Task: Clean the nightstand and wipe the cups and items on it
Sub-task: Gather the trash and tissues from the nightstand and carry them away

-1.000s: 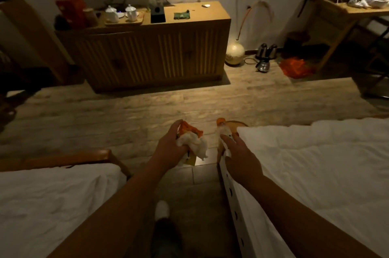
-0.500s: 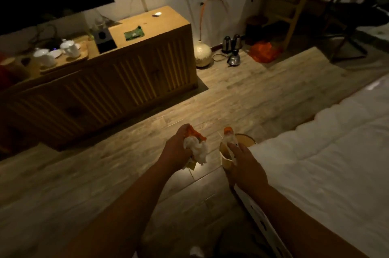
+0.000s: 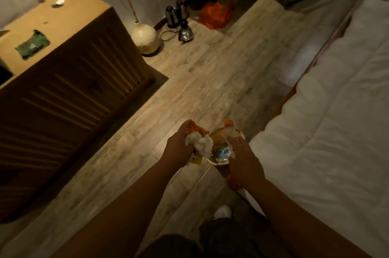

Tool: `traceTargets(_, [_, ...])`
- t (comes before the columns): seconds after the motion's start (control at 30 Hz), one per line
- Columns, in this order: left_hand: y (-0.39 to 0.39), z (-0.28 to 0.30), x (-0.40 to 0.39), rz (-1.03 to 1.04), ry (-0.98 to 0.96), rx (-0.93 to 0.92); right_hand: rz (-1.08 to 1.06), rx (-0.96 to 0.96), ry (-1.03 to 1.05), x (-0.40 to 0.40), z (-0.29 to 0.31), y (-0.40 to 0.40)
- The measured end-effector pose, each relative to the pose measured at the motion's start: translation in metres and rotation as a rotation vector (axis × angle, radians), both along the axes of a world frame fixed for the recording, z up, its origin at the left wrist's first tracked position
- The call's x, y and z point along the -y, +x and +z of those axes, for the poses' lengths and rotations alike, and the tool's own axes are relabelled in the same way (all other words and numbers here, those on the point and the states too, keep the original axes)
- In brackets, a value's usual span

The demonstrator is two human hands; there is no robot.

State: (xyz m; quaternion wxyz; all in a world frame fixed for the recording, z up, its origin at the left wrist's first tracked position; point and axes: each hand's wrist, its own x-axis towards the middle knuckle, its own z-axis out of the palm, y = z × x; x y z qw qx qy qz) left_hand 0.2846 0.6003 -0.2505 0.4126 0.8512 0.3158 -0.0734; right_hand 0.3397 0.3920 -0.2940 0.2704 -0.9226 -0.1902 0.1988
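Note:
My left hand (image 3: 177, 148) is closed around a crumpled white tissue (image 3: 201, 144), with an orange wrapper (image 3: 195, 128) bunched in the same grip. My right hand (image 3: 244, 161) holds a clear plastic bottle (image 3: 224, 151) with an orange cap; a bit of white tissue clings near its top. Both hands hover close together over a round bin (image 3: 214, 162) that stands on the wooden floor at the corner of the bed. Most of the bin is hidden under my hands. No nightstand or cups are in view.
A slatted wooden cabinet (image 3: 69, 72) stands at the left with a green packet (image 3: 32, 44) on top. By the far wall are a round vase (image 3: 146, 39), kettles (image 3: 185, 30) and an orange bag (image 3: 214, 15). A white bed (image 3: 326, 131) fills the right.
The view has tilted down and swung right, so the cabinet slid left and the tea set left the frame. Both hands keep their loads and now sit over the bin.

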Motion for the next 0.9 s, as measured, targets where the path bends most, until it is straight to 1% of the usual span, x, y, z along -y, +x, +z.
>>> traceTargets(0.1, [0.035,-0.028,-0.014,-0.057,-0.035,-0.018,-0.094,-0.043,0.025,-0.012,-0.024,0.016])
traceTargets(0.2, [0.071,-0.067,-0.024,-0.129,-0.078,-0.025,-0.170,-0.018,-0.005,-0.022,-0.058,0.031])
traceTargets(0.27, [0.094,-0.100,-0.030,-0.205,-0.107,-0.015,-0.265,-0.067,-0.018,-0.033,-0.092,0.036])
traceTargets(0.33, [0.106,-0.120,-0.035,-0.239,-0.133,0.007,-0.332,-0.127,0.006,-0.043,-0.112,0.037])
traceTargets(0.4, [0.122,-0.160,-0.040,-0.303,-0.168,-0.007,-0.430,-0.191,0.039,-0.057,-0.144,0.038])
traceTargets(0.47, [0.139,-0.197,-0.044,-0.346,-0.187,-0.013,-0.495,-0.199,0.062,-0.073,-0.172,0.041])
traceTargets(0.5, [0.148,-0.226,-0.042,-0.388,-0.188,-0.023,-0.551,-0.211,0.066,-0.080,-0.191,0.042])
traceTargets(0.57, [0.160,-0.254,-0.043,-0.434,-0.156,-0.021,-0.611,-0.223,0.093,-0.090,-0.210,0.048])
traceTargets(0.77, [0.175,-0.353,-0.038,-0.569,-0.198,-0.020,-0.830,-0.278,0.121,-0.112,-0.298,0.064])
traceTargets(0.9, [0.181,-0.402,-0.033,-0.572,-0.188,0.004,-0.933,-0.310,0.159,-0.115,-0.349,0.073])
